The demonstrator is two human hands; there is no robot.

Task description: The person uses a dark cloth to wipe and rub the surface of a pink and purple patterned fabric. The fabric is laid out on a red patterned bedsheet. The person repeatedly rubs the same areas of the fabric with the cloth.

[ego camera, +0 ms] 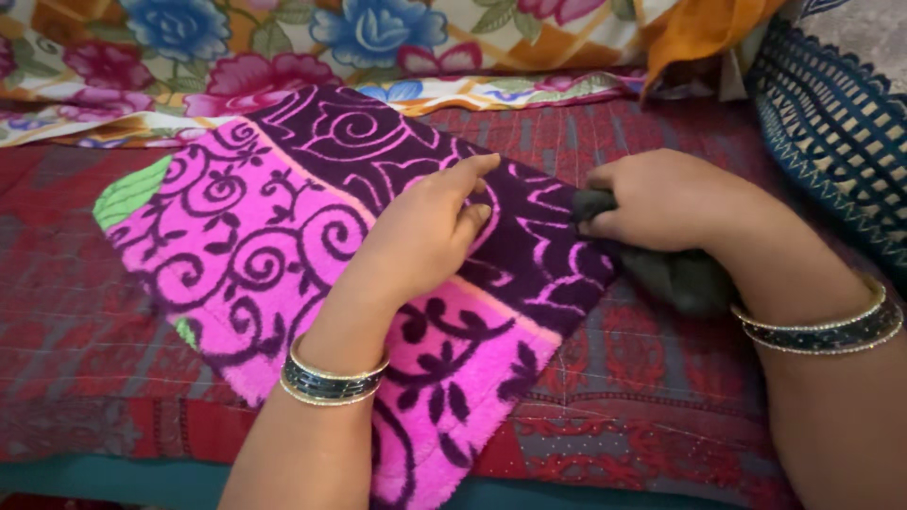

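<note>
**Pressing a folded towel flat while the other hand grips dark cloth**

Scanning from the left of the frame, I see a folded pink and dark purple towel (283,236) with a swirling vine pattern lying on a red patterned bedspread (85,321). A small green patch shows at the towel's left corner. Above it, along the upper left and top of the frame, lies a floral sheet (189,47) with blue and pink flowers.

At the centre, my left hand (425,231) rests palm down on the towel, fingers loosely spread and index finger stretched toward the purple band; it clasps nothing, only presses. A dark bangle (331,381) with gold rims circles that wrist.

Right of centre, my right hand (666,198) is closed around a bunched dark grey cloth (680,279), which sits just beside the towel's right edge on the bedspread. Bangles circle that wrist too.

At the upper right I see an orange fabric (699,28) and, below it along the right edge, a dark blue woven cushion (831,123).
</note>
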